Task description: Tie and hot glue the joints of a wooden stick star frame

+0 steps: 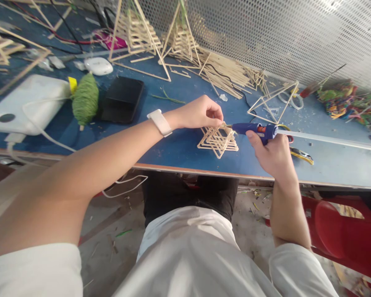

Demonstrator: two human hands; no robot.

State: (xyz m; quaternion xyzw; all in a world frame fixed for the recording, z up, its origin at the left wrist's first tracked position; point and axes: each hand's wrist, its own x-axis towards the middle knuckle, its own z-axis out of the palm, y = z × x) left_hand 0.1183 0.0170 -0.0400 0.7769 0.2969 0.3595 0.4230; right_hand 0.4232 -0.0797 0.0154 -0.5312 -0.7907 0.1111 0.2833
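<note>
A small layered star-shaped frame of wooden sticks (218,141) lies on the blue table (179,148) near its front edge. My left hand (199,112) is closed in a pinch on a thin stick at the frame's top. A white band sits on that wrist. My right hand (273,154) is wrapped round a blue glue gun (256,129), whose nozzle points left and meets the frame just under the pinch. A clear glue stick (327,139) juts out of the gun's back toward the right.
Two tall stick pyramids (136,37) and a heap of loose sticks (228,72) stand at the back by a perforated metal wall. A green yarn ball (85,99), black pad (122,99) and white box (24,103) lie left. A red stool (343,235) is at right.
</note>
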